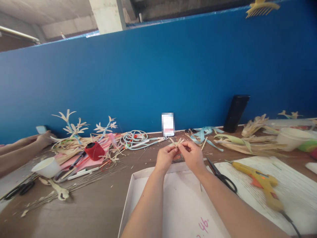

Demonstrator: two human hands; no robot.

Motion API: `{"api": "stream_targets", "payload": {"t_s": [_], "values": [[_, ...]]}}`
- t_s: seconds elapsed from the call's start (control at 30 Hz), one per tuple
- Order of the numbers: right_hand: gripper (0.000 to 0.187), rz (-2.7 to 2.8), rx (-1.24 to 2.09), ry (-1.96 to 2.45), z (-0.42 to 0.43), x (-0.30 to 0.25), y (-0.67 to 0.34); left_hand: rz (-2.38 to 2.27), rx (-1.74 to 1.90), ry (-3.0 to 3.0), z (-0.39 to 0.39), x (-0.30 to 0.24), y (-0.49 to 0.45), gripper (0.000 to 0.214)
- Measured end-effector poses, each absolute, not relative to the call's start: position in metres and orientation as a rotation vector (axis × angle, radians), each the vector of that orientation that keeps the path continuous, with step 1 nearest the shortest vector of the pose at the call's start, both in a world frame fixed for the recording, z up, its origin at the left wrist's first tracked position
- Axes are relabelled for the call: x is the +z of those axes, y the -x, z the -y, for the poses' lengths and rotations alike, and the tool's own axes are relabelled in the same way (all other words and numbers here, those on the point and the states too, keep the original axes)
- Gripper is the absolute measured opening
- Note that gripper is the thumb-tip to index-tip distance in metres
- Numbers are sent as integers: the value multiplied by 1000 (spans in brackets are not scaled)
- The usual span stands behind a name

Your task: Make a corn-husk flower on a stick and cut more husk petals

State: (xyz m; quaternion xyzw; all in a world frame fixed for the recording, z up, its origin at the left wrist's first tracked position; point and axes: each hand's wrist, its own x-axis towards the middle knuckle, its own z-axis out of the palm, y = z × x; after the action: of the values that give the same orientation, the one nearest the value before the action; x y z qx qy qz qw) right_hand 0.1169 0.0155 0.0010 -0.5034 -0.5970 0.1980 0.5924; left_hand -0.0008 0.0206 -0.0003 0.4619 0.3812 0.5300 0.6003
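Note:
Both my hands meet over the far edge of a shallow white box, pinching a small pale flower that looks made of dried husk strips. My left hand is closed on its left side, thumb and forefinger together. Against its right side press the fingertips of my right hand. The fingers cover the flower's base. Beside my right wrist lie black-handled scissors. A thin stem shows just past my right hand.
At right, a yellow glue gun rests on printed paper; husks lie behind it. A black box-shaped object leans on the blue partition. Left are finished flowers, red thread, a white cup and another person's arms.

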Motion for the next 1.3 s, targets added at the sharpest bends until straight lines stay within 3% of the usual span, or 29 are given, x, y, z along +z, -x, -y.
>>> {"api": "stream_targets", "payload": {"t_s": [1.3], "values": [[27, 1349, 585, 1138, -18, 0, -119, -895, 1220, -1074, -21, -1, 2, 21]]}}
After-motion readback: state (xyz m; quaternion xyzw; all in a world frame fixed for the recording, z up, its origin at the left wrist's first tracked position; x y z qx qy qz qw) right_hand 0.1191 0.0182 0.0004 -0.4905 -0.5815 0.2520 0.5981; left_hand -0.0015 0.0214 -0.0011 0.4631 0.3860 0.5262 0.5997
